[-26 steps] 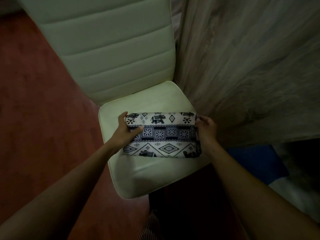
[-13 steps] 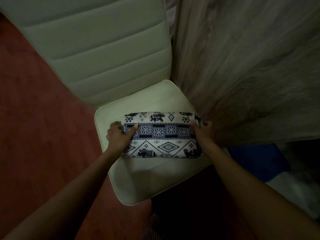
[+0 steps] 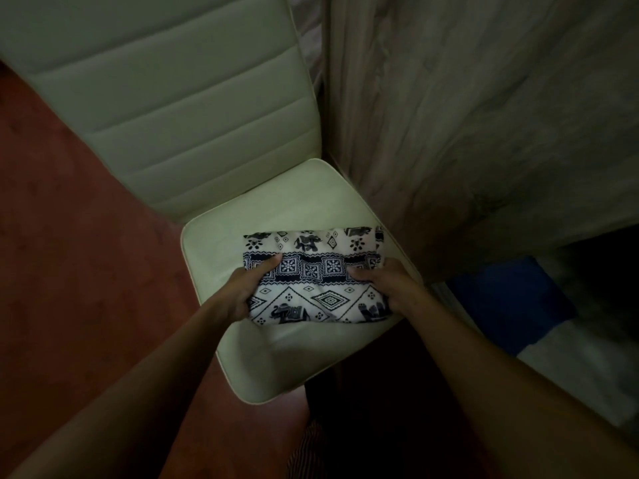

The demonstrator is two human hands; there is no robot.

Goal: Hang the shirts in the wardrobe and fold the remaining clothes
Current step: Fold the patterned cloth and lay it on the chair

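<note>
Cloth (image 3: 313, 271), a folded white-and-navy elephant-print rectangle on the chair seat (image 3: 276, 357), is gripped by left hand (image 3: 242, 292) and right hand (image 3: 390, 285).

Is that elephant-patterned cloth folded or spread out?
Folded: the cloth forms a compact, layered rectangle on the chair seat, left hand and right hand gripping its ends.

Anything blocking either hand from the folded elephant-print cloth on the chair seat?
Nothing visible. The left hand and right hand each hold one end of the folded cloth, thumbs on top, as it lies on the chair seat.
</note>
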